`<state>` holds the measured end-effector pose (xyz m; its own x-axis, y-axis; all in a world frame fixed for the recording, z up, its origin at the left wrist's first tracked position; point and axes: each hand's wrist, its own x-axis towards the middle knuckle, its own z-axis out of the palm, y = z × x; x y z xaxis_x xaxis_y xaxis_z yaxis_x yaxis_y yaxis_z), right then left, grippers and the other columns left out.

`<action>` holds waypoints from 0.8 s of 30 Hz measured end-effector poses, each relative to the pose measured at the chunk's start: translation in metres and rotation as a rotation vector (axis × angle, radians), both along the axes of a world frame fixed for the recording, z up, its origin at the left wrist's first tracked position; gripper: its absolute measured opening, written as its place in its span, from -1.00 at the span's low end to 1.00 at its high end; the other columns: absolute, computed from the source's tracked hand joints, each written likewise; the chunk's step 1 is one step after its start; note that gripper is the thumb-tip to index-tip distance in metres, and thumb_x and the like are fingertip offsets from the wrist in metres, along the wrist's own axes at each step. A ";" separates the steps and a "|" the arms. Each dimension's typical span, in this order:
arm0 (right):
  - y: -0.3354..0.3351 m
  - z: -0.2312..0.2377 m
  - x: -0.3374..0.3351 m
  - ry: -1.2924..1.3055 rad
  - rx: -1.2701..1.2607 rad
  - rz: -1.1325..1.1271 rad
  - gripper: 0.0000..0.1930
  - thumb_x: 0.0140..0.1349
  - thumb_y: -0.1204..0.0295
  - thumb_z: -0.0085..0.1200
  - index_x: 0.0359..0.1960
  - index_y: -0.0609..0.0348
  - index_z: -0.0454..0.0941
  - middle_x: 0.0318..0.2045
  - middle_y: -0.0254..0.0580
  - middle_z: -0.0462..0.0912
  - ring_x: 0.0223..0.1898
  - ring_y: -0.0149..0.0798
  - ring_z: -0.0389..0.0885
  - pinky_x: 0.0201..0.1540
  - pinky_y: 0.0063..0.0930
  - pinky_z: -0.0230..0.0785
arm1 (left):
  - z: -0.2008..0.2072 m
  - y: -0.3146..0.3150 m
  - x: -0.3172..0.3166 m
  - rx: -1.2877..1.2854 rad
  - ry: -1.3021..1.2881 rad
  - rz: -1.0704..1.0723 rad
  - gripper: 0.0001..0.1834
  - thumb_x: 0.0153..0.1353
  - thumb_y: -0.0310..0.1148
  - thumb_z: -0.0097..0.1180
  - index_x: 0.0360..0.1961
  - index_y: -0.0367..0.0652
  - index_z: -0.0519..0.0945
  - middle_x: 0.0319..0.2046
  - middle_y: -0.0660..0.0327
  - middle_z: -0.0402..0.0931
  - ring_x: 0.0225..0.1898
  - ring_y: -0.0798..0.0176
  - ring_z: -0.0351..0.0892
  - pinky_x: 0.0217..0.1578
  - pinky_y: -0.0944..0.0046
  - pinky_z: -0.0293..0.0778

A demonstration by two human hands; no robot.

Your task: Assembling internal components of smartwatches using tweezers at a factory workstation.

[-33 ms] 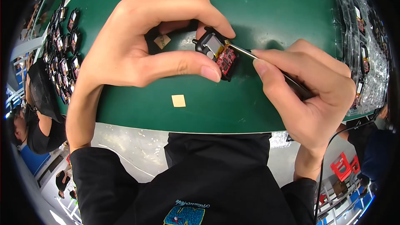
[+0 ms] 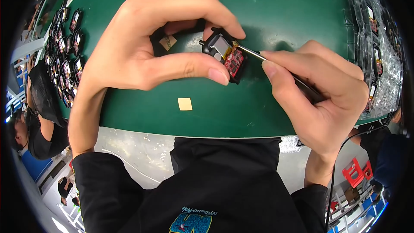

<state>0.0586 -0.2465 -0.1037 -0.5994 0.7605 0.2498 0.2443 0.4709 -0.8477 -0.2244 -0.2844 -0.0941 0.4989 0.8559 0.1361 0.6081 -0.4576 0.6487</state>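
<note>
Between the thumb and fingers of my left hand (image 2: 151,39), a small black electronic housing (image 2: 236,79) is tilted up above the table. Its open side shows a red circuit board (image 2: 234,62), a silver battery-like block, a round silver part and yellow-orange film or ribbon. My right hand (image 2: 327,90) pinches slim metal tweezers (image 2: 252,53), their tip touching or almost touching the yellow-orange film at the board's upper edge. Part of the tweezers is hidden in the palm, and my left thumb and fingers cover some of the housing's rim.
Many similar black housings (image 2: 64,45) lie on the green table (image 2: 241,112) at the left. Clear plastic trays (image 2: 360,39) with more units line the right edge. Small tan paper squares (image 2: 185,104) lie about. Other people sit at both sides, and a black cable (image 2: 334,168) hangs at right.
</note>
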 end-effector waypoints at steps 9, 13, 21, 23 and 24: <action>0.002 0.001 0.002 -0.043 0.104 0.035 -0.77 0.09 0.78 0.41 -0.20 0.35 0.88 -0.56 -0.29 0.63 -0.57 -0.51 0.49 -0.51 -0.58 0.17 | 0.002 -0.001 0.002 0.055 0.017 -0.017 -0.30 -0.07 0.12 0.68 -0.09 -0.26 0.83 -0.27 0.21 0.79 -0.34 0.28 0.56 -0.29 0.29 0.29; 0.000 0.002 0.003 -0.042 0.096 0.039 -0.77 0.10 0.78 0.41 -0.20 0.35 0.88 -0.56 -0.29 0.63 -0.58 -0.51 0.48 -0.51 -0.58 0.16 | 0.004 0.001 0.005 0.047 0.013 -0.018 -0.30 -0.07 0.09 0.69 -0.08 -0.27 0.83 -0.27 0.21 0.78 -0.34 0.29 0.56 -0.27 0.28 0.30; 0.000 -0.002 0.003 -0.003 0.115 0.042 -0.77 0.08 0.78 0.43 -0.20 0.36 0.88 -0.56 -0.30 0.63 -0.59 -0.53 0.47 -0.52 -0.58 0.15 | -0.001 -0.003 0.002 0.002 -0.003 0.004 -0.32 -0.09 0.04 0.71 -0.07 -0.26 0.82 -0.26 0.21 0.78 -0.36 0.29 0.50 -0.25 0.28 0.27; 0.001 -0.003 0.003 0.001 0.122 0.046 -0.77 0.08 0.78 0.43 -0.20 0.35 0.88 -0.56 -0.29 0.64 -0.59 -0.53 0.48 -0.52 -0.59 0.17 | 0.000 -0.001 0.002 -0.002 -0.010 0.000 -0.33 -0.10 0.02 0.71 -0.06 -0.24 0.83 -0.26 0.23 0.78 -0.36 0.30 0.48 -0.25 0.29 0.26; 0.001 -0.002 0.004 0.002 0.131 0.049 -0.77 0.08 0.78 0.43 -0.21 0.35 0.88 -0.56 -0.29 0.64 -0.59 -0.52 0.49 -0.52 -0.59 0.18 | 0.000 -0.001 0.002 0.001 -0.012 -0.002 -0.33 -0.10 0.02 0.71 -0.06 -0.24 0.83 -0.26 0.23 0.78 -0.36 0.30 0.48 -0.25 0.29 0.26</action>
